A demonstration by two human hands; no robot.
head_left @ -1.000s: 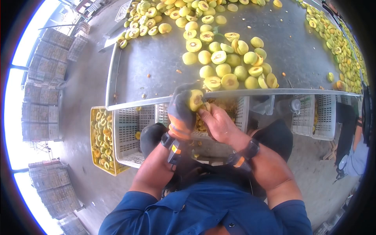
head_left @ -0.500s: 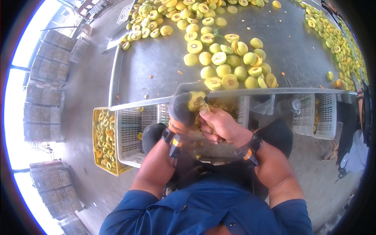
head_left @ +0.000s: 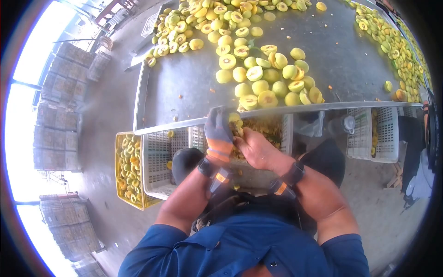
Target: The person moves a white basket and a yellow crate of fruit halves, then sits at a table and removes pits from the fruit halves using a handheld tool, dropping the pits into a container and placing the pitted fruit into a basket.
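Note:
My left hand (head_left: 218, 130), in a dark glove with an orange cuff, is closed around a yellow-green peach half (head_left: 235, 121) just off the table's near edge. Bare and curled, my right hand (head_left: 259, 150) meets it from the right, thumb and fingers right at the fruit. A slim hand tool sits in that right fist, mostly hidden by the fingers. Below both hands stands a crate (head_left: 287, 134) with yellowish scraps inside. Cut peach halves (head_left: 267, 99) lie close beyond the hands on the metal table (head_left: 184, 97), several showing a brown centre.
A raised metal rim (head_left: 323, 106) runs along the table's near side. To the left stand a yellow crate (head_left: 118, 159) full of halves and a white crate (head_left: 146, 168). Another white crate (head_left: 392, 138) is at right. More peaches (head_left: 385, 41) cover the table's far right.
Both hands have come slightly lower, and the left hand has turned more upright around the peach half. The tool, partly visible before, is now mostly covered. The view has shifted a little.

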